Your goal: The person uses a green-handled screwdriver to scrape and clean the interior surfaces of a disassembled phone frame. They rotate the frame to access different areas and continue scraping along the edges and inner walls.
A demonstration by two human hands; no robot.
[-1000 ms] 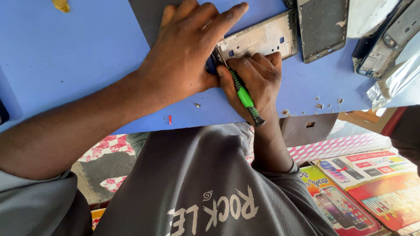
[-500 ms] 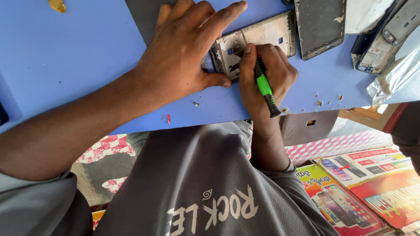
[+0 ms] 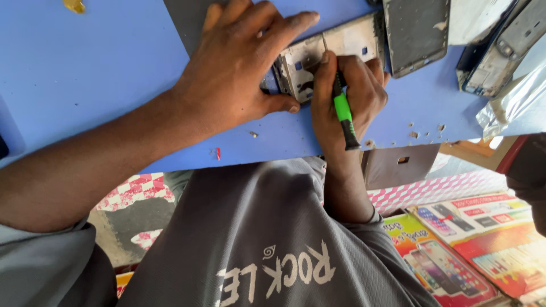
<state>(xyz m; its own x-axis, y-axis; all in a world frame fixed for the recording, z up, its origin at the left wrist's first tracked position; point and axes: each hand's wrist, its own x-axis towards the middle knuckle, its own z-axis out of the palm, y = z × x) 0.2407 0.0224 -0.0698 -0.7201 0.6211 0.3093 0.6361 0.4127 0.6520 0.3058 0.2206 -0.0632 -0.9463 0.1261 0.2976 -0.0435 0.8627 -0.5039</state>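
The right hand (image 3: 347, 96) is closed round a green-and-black screwdriver (image 3: 343, 111), whose shaft points toward 12 o'clock into the phone frame (image 3: 335, 54) on the blue desk (image 3: 85, 85). The left hand (image 3: 233, 74) (at 9 o'clock) presses the frame flat; its tip seems seated.

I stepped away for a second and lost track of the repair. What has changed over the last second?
The right hand swung the green-handled screwdriver from a slant to nearly upright and brought its tip up onto the opened phone frame. The left hand stayed pressed on the frame's left end; the blue table and other phone parts stayed put.
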